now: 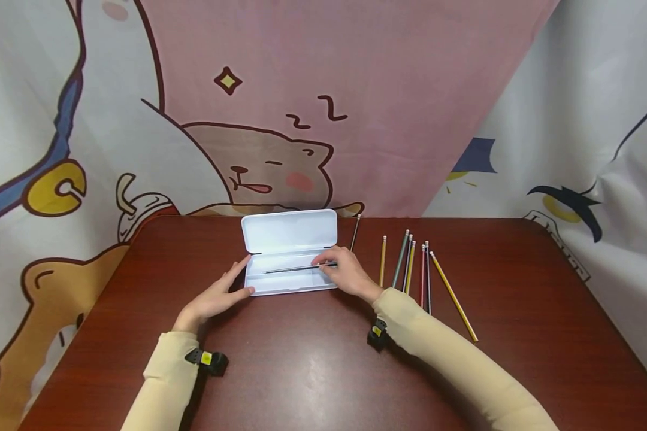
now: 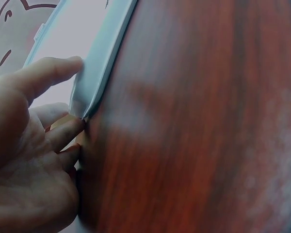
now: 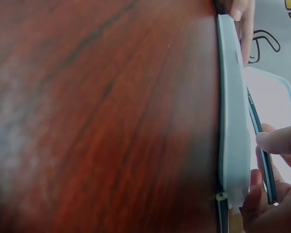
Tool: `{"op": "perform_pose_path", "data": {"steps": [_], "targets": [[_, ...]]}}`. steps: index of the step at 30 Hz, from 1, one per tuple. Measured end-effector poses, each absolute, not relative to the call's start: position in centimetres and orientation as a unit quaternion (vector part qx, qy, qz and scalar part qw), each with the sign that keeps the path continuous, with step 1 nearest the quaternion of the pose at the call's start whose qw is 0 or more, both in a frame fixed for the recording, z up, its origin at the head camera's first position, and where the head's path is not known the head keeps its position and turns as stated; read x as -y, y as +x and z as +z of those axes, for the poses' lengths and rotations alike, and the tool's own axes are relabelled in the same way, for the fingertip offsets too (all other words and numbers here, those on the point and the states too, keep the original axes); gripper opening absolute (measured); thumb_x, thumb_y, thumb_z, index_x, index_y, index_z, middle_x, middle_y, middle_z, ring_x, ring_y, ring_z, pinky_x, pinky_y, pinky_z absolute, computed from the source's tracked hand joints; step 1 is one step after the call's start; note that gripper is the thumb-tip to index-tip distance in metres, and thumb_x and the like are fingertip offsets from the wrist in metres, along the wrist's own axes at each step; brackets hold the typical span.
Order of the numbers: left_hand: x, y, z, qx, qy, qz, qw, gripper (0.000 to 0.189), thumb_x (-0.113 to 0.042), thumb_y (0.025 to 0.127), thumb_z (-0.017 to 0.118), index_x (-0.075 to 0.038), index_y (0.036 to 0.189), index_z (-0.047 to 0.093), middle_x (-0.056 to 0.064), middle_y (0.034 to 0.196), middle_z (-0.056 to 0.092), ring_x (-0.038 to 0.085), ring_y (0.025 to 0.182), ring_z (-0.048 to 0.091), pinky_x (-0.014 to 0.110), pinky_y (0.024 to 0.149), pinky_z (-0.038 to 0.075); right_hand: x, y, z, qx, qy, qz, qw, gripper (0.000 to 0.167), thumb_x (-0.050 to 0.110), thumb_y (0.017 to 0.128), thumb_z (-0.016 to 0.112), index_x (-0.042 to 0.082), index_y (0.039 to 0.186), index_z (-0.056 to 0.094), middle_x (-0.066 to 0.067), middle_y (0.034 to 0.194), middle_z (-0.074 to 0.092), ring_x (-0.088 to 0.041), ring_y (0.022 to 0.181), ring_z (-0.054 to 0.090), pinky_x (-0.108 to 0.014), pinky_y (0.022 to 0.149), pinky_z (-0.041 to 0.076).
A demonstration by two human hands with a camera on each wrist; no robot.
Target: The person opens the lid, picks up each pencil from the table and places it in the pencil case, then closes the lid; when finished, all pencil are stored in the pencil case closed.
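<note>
An open white pencil case [image 1: 291,232] lies on the table, its lid tilted up at the back. Over its tray, my right hand [image 1: 346,272] pinches a dark pencil [image 1: 296,269] between thumb and fingers. The pencil lies nearly level, pointing left along the case; whether it touches the tray floor I cannot tell. In the right wrist view the pencil [image 3: 258,119] shows a light stripe beside the case's front wall [image 3: 234,107]. My left hand [image 1: 212,302] rests against the case's left end, fingers extended, thumb at the front corner [image 2: 70,68].
Several pencils lie to the right of the case, including a green pencil [image 1: 401,260], a red pencil [image 1: 423,275] and a yellow pencil [image 1: 454,297]. Another dark pencil [image 1: 355,232] lies just beyond my right hand. A printed cloth [image 1: 388,108] hangs behind the brown table [image 1: 302,371].
</note>
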State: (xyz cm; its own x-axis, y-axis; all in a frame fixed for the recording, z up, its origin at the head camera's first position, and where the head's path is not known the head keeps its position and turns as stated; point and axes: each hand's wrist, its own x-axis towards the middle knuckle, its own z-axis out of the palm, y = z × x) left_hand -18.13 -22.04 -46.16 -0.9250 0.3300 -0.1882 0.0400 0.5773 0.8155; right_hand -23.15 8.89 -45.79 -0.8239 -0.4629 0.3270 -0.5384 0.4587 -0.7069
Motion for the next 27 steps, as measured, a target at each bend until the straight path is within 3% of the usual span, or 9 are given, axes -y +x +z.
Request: {"op": "perform_pose_path", "data": {"steps": [5,12,21,27], "targets": [[22.0,-18.1,-46.1,-0.872,0.100,0.449,0.165,0.081,-0.031,0.093,0.062,-0.015,0.156,0.014,0.025,0.158,0.002,0.042,0.143,-0.002,0.066,0.107,0.007,-7.9,-23.3,-46.1,0.871,0.293,0.389,0.063,0.017,-0.004,0.081,0.068,0.008,0.091,0.075,-0.005,0.089,0.069,-0.025,0.089,0.057,-0.041,0.081,0.041],[22.0,-18.1,-46.1,-0.873,0.096,0.448,0.167,0.081,-0.032,0.093,0.062,-0.015,0.156,0.013,0.026,0.157,0.000,0.043,0.143,-0.002,0.068,0.105,0.007,-7.2,-22.8,-45.9,0.891,0.264,0.362,0.067,0.019,0.001,0.082,0.069,0.014,0.092,0.077,-0.003,0.097,0.070,-0.027,0.098,0.054,-0.048,0.080,0.037],[22.1,-18.1,-46.2,-0.871,0.093,0.454,0.165,0.080,-0.030,0.094,0.062,-0.016,0.156,0.014,0.024,0.158,0.001,0.041,0.144,-0.003,0.067,0.106,0.006,-7.7,-22.8,-46.0,0.887,0.273,0.370,0.050,0.020,0.004,0.082,0.063,0.009,0.099,0.075,-0.006,0.104,0.070,-0.029,0.103,0.052,-0.050,0.085,0.035],[22.1,-18.0,-46.1,-0.869,0.091,0.457,0.167,0.080,-0.030,0.093,0.062,-0.016,0.156,0.014,0.023,0.158,0.001,0.041,0.144,-0.003,0.067,0.107,0.006,-9.0,-22.9,-45.4,0.870,0.274,0.408,0.037,0.017,0.001,0.083,0.062,0.005,0.095,0.074,-0.011,0.106,0.069,-0.031,0.103,0.051,-0.050,0.092,0.036]]}}
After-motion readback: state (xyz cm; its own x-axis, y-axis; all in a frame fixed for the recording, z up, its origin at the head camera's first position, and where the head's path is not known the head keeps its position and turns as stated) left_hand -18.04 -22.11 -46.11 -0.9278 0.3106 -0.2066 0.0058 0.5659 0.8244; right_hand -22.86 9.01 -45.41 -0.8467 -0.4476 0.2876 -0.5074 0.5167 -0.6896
